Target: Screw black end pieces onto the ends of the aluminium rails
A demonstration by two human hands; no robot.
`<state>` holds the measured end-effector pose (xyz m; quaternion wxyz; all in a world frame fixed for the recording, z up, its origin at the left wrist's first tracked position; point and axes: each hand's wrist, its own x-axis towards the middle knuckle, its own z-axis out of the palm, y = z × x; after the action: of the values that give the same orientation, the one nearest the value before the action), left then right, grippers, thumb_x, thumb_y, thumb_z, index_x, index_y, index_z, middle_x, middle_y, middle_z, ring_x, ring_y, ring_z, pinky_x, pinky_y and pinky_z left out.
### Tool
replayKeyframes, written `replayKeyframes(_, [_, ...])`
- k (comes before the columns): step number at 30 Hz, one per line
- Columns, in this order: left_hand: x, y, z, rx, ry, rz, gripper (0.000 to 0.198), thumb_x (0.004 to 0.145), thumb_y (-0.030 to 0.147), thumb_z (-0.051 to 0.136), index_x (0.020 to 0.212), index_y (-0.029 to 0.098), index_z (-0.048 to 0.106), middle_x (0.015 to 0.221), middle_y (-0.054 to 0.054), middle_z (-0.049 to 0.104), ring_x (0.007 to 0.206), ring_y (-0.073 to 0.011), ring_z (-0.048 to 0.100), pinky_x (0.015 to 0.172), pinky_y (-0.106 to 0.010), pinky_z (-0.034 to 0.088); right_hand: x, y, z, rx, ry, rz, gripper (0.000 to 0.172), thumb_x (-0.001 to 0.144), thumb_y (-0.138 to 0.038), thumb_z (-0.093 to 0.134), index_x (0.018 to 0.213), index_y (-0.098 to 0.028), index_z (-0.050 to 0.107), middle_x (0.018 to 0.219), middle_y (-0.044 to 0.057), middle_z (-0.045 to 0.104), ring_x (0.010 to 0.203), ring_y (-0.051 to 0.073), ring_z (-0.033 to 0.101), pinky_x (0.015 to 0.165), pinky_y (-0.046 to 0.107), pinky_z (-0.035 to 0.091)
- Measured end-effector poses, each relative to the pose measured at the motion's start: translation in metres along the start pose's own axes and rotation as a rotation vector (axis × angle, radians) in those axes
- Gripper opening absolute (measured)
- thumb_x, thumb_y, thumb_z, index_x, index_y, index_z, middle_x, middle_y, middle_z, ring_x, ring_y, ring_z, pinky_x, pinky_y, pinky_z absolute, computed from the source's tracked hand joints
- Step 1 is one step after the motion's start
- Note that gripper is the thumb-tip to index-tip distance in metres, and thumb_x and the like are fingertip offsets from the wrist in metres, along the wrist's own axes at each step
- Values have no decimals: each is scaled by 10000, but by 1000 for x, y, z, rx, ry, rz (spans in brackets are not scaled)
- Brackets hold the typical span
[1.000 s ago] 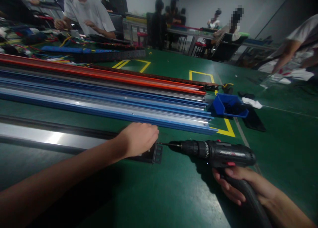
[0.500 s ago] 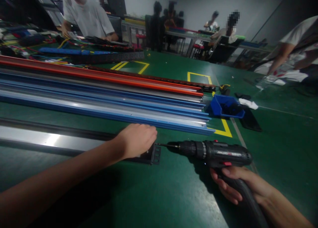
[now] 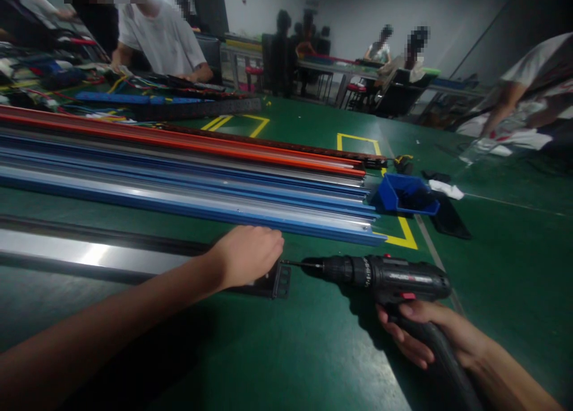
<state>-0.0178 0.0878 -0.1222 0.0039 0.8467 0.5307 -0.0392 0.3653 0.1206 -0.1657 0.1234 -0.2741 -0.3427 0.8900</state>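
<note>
My right hand (image 3: pixel 430 333) is wrapped round the handle of a black cordless drill (image 3: pixel 403 276) with red switches. Its long thin bit (image 3: pixel 298 263) points left and reaches the end of a black and silver metal profile (image 3: pixel 147 258) lying on the table. Over that end my left hand (image 3: pixel 250 254) is closed, fingers curled down at the bit's tip. A black slotted end bracket (image 3: pixel 283 281) sticks out below the fingers. Whatever the bit touches is hidden by my fingertips.
Blue and silver profiles (image 3: pixel 224 199) and an orange one (image 3: pixel 250 148) lie just beyond. A blue bin (image 3: pixel 403 196) with dark contents stands right of their ends. Tangled wires (image 3: pixel 40 88) cover the far left. A person in a white shirt (image 3: pixel 161 37) sits across; another person's arm (image 3: pixel 508 106) is at right.
The drill and my right hand have shifted very slightly left. My left hand stays over the profile's end, and the view has tilted a little.
</note>
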Motion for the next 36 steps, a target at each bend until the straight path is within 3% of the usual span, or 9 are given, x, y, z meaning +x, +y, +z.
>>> replayKeyframes(36, [0, 1, -2, 3, -34, -10, 345, 1025, 222, 328, 991, 176, 668, 982, -98, 730, 830, -256, 709, 637, -349, 510, -1, -2, 0, -10, 15, 16, 318, 882, -380, 698, 1042, -114, 767, 780, 70, 693, 418, 54, 536, 466, 194, 526])
